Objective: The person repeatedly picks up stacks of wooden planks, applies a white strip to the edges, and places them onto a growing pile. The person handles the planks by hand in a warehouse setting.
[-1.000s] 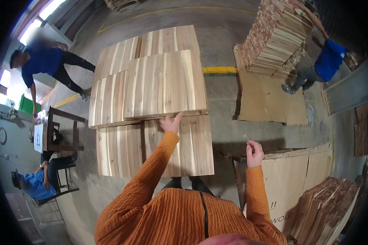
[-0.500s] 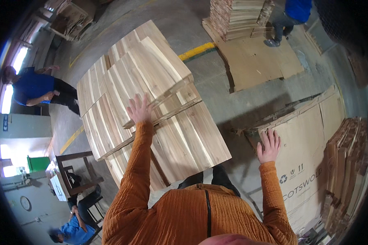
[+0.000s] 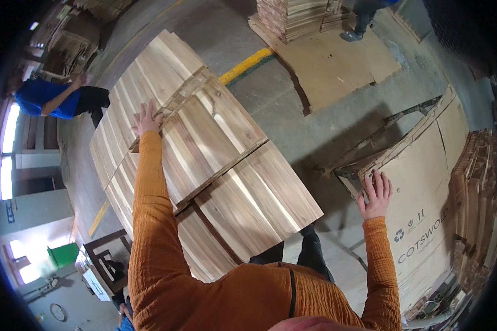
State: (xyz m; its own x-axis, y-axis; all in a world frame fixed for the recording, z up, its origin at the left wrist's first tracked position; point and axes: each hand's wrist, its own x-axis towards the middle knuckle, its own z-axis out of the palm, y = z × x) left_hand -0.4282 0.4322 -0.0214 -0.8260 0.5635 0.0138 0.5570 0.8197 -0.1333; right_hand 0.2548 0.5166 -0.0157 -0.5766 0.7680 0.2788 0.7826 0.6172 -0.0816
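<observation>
My left hand (image 3: 147,118) lies with its fingers spread at the near edge of a striped wooden panel (image 3: 160,69), with nothing gripped. That panel rests on a stack of similar panels. Below its edge another panel (image 3: 215,132) shows bare, and a nearer panel (image 3: 254,193) lies beyond a narrow dark seam. Off to the right, my right hand (image 3: 376,194) is open, fingers stretched, over the top edge of a large cardboard sheet (image 3: 419,220). I cannot tell how firmly it touches the cardboard.
A tall stack of wood pieces (image 3: 273,19) stands on flat cardboard (image 3: 337,77) at the far right, beside a person's legs (image 3: 364,19). Another person in blue (image 3: 49,99) stands at the left of the panels. Wood strips (image 3: 475,182) are piled at right. A yellow line (image 3: 246,63) marks the floor.
The upper panel has slid away to the far left with my left hand at its edge, baring more of the panel beneath. My right hand is still at the cardboard; the view has shifted.
</observation>
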